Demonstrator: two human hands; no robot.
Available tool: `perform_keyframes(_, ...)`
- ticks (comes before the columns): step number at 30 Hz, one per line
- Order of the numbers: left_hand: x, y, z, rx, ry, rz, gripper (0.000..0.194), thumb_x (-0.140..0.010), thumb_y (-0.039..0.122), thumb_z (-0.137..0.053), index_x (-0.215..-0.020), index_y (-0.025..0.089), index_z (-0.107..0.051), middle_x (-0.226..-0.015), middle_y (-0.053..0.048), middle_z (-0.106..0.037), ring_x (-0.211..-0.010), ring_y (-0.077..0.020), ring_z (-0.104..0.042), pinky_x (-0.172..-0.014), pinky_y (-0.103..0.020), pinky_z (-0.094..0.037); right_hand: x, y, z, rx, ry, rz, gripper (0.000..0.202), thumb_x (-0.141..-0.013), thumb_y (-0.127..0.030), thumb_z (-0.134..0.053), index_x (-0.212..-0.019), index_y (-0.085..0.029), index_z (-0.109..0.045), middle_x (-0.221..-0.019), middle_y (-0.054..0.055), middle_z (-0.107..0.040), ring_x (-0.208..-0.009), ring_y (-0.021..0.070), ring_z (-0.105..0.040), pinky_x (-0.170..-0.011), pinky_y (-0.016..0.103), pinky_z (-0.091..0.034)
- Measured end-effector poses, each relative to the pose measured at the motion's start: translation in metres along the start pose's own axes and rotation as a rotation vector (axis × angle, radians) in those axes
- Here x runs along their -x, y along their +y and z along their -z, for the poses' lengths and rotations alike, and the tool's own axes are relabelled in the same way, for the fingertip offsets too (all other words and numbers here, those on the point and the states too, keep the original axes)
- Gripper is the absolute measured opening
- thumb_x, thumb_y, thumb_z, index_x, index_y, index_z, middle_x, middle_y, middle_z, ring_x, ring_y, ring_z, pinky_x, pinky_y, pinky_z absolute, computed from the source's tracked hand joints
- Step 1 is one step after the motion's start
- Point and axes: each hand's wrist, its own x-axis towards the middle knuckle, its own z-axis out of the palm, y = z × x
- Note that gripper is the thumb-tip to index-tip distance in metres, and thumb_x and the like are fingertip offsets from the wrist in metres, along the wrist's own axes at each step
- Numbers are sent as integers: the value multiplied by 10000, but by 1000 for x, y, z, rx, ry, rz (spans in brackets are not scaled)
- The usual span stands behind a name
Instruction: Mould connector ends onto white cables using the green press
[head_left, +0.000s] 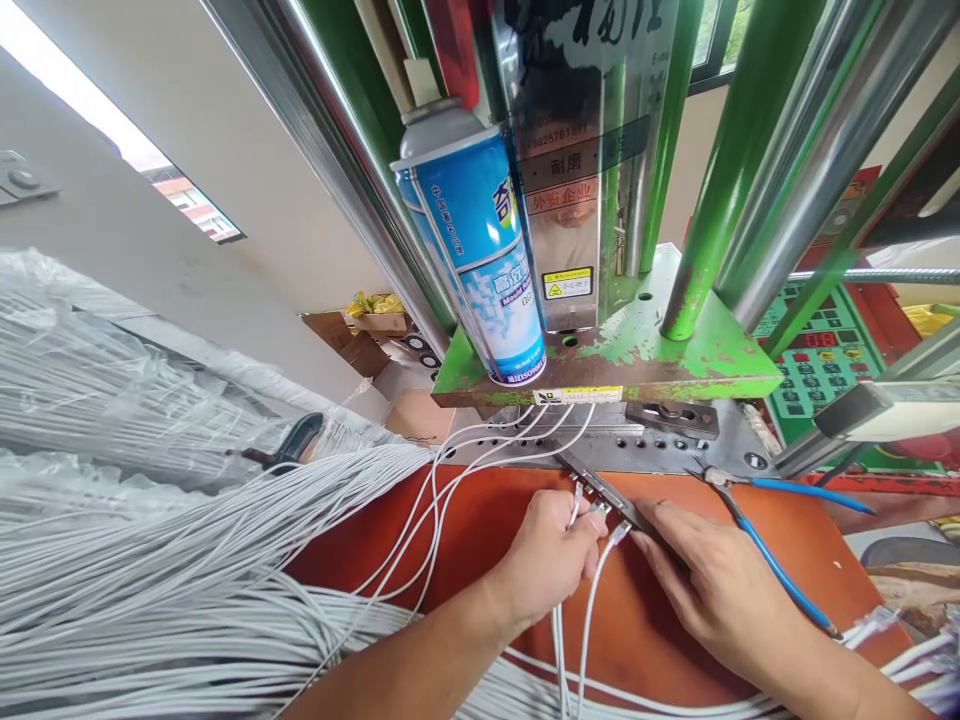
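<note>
My left hand (pixel 551 550) is closed in a pinch on a white cable end at the near side of a dark metal bar (pixel 604 492). My right hand (pixel 701 565) grips the lower right end of that bar, thumb and fingers on either side of it. The bar lies slanted over the orange-brown work surface (pixel 480 520). One white cable (pixel 592 590) with a clear connector sits at the bar's edge between my hands. Other thin white cables (pixel 442 490) run from under the green machine plate (pixel 637 375) towards the left.
Blue-handled pliers (pixel 772 560) lie right of my right hand. A blue spray can (pixel 476 250) stands on the green plate. Large bundles of white cable (pixel 187 560) fill the left side. Steel and green columns (pixel 720 170) rise behind, with a control panel (pixel 817 360) at the right.
</note>
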Motion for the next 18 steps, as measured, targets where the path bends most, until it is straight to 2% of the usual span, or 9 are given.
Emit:
perform_keyframes(3,-3,4,5,100,-98,31,368,-911,538,-577,-878,172,-560,-590,16,-604,-364,-99,-500,-346,-189,-352,0,3,3,5,38,-49,225,-1089,-333,-410,-1165,-227,-592,-969,69,-716,-803,207,-705,-684,324,-522)
perform_keyframes(6,-6,7,11,132,-154,45,425,-881,588,-609,-839,174,-521,-651,-23,-647,-426,-139,-606,-368,-204,-425,0,5,7,35,92,-72,222,-1090,-351,-415,-1179,-237,-584,-971,54,-720,-780,200,-707,-658,320,-517)
perform_keyframes(12,-7,7,15,119,-154,82,447,-853,597,-640,-803,175,-503,-624,-18,-635,-418,-133,-596,-369,-205,-438,-1,8,9,50,80,30,216,-1091,-324,-410,-1189,-232,-578,-1008,61,-725,-818,195,-720,-640,310,-515)
perform_keyframes(18,-8,2,11,82,-137,71,379,-919,532,-570,-798,177,-508,-596,-2,-624,-383,-117,-566,-354,-192,-420,-3,8,10,20,61,87,215,-1083,-304,-430,-1232,-234,-568,-979,40,-718,-802,179,-716,-673,299,-538)
